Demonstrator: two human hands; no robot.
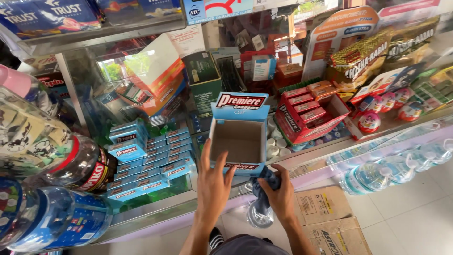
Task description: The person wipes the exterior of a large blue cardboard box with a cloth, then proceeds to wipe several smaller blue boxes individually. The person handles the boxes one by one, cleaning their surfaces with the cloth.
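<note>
Nearest: flattened cardboard boxes (330,219) on the tiled floor (406,208) below the counter, a clear plastic bottle (259,215) just under the right hand. Right hand (281,196) closed around a blue cloth (266,182), cloth bunched in the fingers and pressed at the lower right corner of the open blue display box (239,137). Left hand (213,182) open, fingers spread wide, palm flat against the box's front left side, fingertips reaching up over the front rim. Box sits on the glass counter top (302,165) directly above and between both hands, empty inside, lid flap standing up at the back. Left of it, stacks of small blue packs (151,163) under the glass, well packed in rows. Far left, large plastic bottles (52,189) lying on their sides, close to camera. Right of the box, a red carton (309,115) with small red boxes in it, then egg-shaped sweets (369,122) further right. Wrapped water bottles (391,167) on the floor side at right. Behind, shelves with mixed cartons (203,78) and packets, too cluttered to tell apart.
</note>
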